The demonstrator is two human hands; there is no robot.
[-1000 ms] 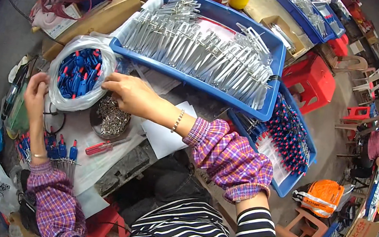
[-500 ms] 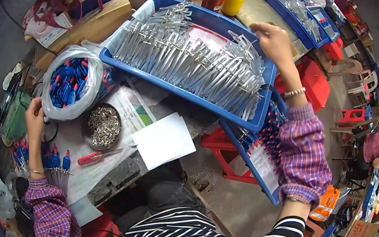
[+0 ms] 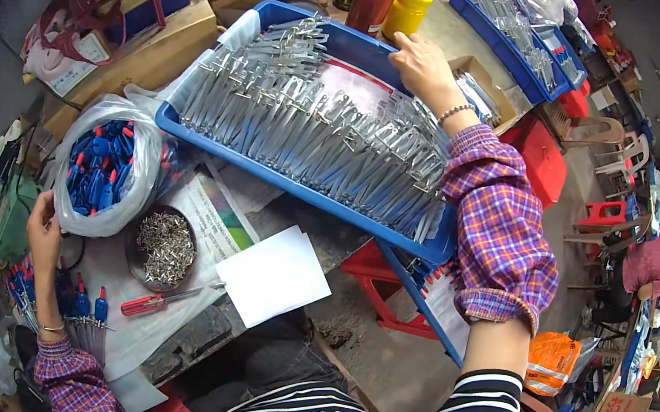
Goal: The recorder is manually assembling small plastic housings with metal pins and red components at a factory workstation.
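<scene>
Blue tray (image 3: 218,147), packed with silvery pieces (image 3: 299,128), sits at twelve o'clock. At nine, an open plastic bag (image 3: 146,177) holds blue, red-tipped parts (image 3: 98,169). At one, the right hand (image 3: 423,67) bends its fingers by the tray's far rim; whether they grip cannot be told. The left hand (image 3: 42,234), at the bag's seven o'clock, curls its fingers loosely, grip likewise unclear. At eight, a bowl (image 3: 137,269) holds metal bits (image 3: 165,247).

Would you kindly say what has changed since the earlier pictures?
The right hand has moved rightward from the plastic bag to the far edge of the blue tray, near the yellow jar. The left hand stays beside the bag; the screwdriver still lies by the bowl.
</scene>
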